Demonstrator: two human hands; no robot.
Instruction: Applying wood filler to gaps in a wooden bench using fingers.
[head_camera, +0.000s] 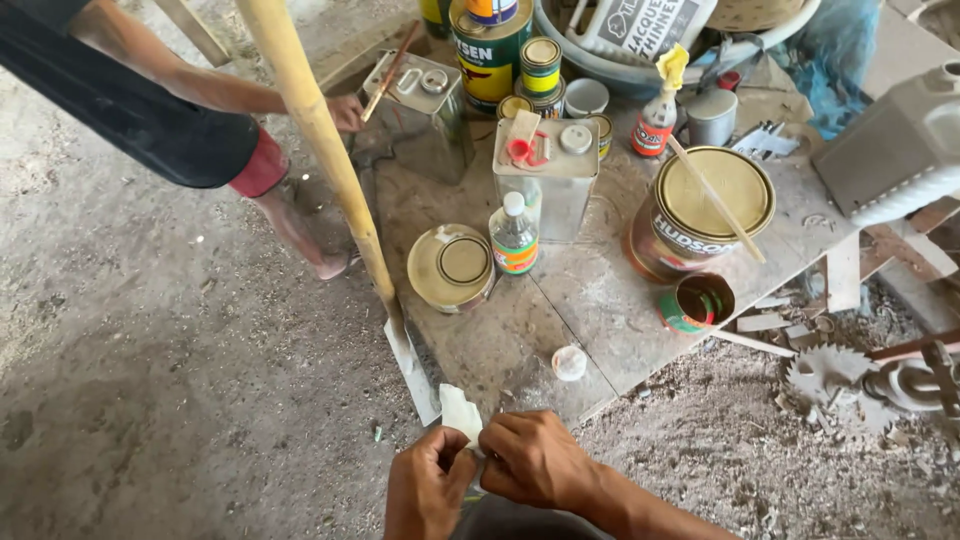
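Small pale folded piece (460, 412), perhaps paper or cloth: I see it pinched between my two hands at the bottom edge of the view, just off the near corner of the surface (600, 300). Its long axis stands roughly upright, tilted slightly away from me, and most of it rises above my fingers. My left hand (428, 487) grasps its lower edge, fingers curled around it; my right hand (533, 458) closes on it from the right, thumb and fingertips meeting at the same edge. Both hands touch the piece, with the left sitting slightly lower.

Just beyond the piece, a long bamboo pole (315, 130) slants down from the top of the view, its flat lower end near my left hand. On the surface beyond stand a small white cap (569, 362), a plastic bottle (514, 235), a round tin (451, 266), a square metal can (546, 175) and a large paint can (700, 210) with a stick (715, 200) across its lid. A second person's hand (346, 112) rests at another square can (420, 105), well apart from mine.
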